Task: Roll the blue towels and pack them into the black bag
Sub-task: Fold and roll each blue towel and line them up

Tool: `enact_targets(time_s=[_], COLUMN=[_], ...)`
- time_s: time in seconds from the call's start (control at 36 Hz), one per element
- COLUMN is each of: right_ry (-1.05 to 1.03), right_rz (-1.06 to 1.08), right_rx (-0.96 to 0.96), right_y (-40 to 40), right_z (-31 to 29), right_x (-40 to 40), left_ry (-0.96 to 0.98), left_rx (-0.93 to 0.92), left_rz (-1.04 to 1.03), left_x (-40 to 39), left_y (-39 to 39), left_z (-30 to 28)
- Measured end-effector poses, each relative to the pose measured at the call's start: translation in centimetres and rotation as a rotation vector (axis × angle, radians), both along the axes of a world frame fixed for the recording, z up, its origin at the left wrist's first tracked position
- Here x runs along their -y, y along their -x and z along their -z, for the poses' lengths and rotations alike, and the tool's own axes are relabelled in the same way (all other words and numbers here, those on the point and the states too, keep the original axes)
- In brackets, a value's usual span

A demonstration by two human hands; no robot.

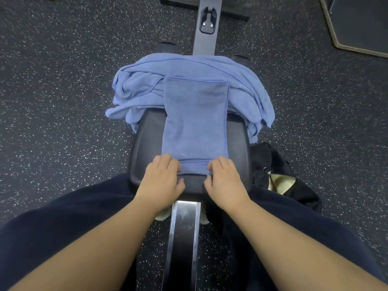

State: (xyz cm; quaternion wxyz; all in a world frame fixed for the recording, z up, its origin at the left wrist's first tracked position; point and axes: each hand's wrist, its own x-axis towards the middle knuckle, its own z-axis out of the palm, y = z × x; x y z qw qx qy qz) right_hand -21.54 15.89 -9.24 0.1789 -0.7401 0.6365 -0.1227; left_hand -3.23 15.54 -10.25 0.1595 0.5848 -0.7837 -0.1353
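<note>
Left hand (161, 177) and right hand (225, 177) pinching near end of folded blue towel (195, 122) on black bench pad (144, 148), first turn begun. Uneven rolling: likely skewed, loose roll. Possible snagging on heaped towels (142, 89) beyond; black bag (273, 164) waiting rightward.

The folded towel (195, 120) is soft blue cloth, matt, with a fine napped weave and stitched hems. The loose towels (138, 87) heaped at the counter's far edge are the same matt blue fabric, creased and rumpled. The counter (147, 143) is padded black vinyl or leather-like material, smooth with a dull sheen. Its rail (184, 238) is brushed metal, glossy and reflective. The black bag (270, 164) is matt cloth with a pale yellow lining. The floor (63, 101) is dark speckled rubber, rough-looking.
</note>
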Motion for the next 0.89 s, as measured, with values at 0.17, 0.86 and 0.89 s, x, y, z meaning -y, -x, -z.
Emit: enact_targets(time_s=[0.17, 0.86, 0.89], right_ry=[0.066, 0.117, 0.066], right_rz=[0.009, 0.030, 0.029], right_rx=[-0.080, -0.054, -0.035], right_y=[0.4, 1.0, 1.0], right_z=[0.5, 0.8, 0.5], right_x=[0.1, 2.2, 2.3], left_ry=[-0.028, -0.187, -0.176], left_rx=[-0.023, 0.023, 0.037], left_rz=[-0.041, -0.277, -0.273], left_x=[0.8, 2.7, 2.7], left_y=[-0.2, 0.7, 0.6], left_z=[0.4, 0.1, 0.0])
